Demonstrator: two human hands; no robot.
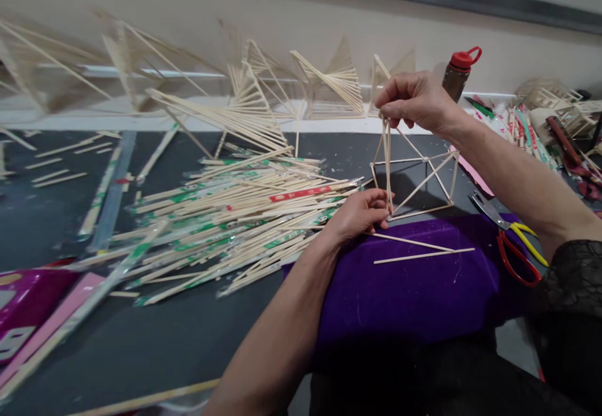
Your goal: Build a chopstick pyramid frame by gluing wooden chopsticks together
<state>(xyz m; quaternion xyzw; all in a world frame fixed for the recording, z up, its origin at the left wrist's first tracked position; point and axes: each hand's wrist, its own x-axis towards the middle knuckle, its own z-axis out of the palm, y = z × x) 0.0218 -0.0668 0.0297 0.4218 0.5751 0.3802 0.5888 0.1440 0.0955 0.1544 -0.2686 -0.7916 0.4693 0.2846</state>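
An open frame (426, 160) built of thin wooden chopsticks stands at the table's right side, by the purple cloth (414, 297). My left hand (360, 215) is closed on its near lower corner, fingertips pinching the joint. Above it, my right hand (416, 99) pinches the upper ends of upright chopsticks (387, 159) that run down to that corner. The fingers hide the exact contact at both ends. Two loose chopsticks (423, 256) lie on the cloth just below the frame, their right ends crossing.
Wrapped chopsticks (244, 215) are heaped left of my left hand. Red-and-yellow-handled scissors (510, 240) lie at right. Fanned stick models (333, 83) stand along the wall, near a red-capped bottle (458, 74). A ruler (113, 196) and a magenta packet (32, 303) lie at left.
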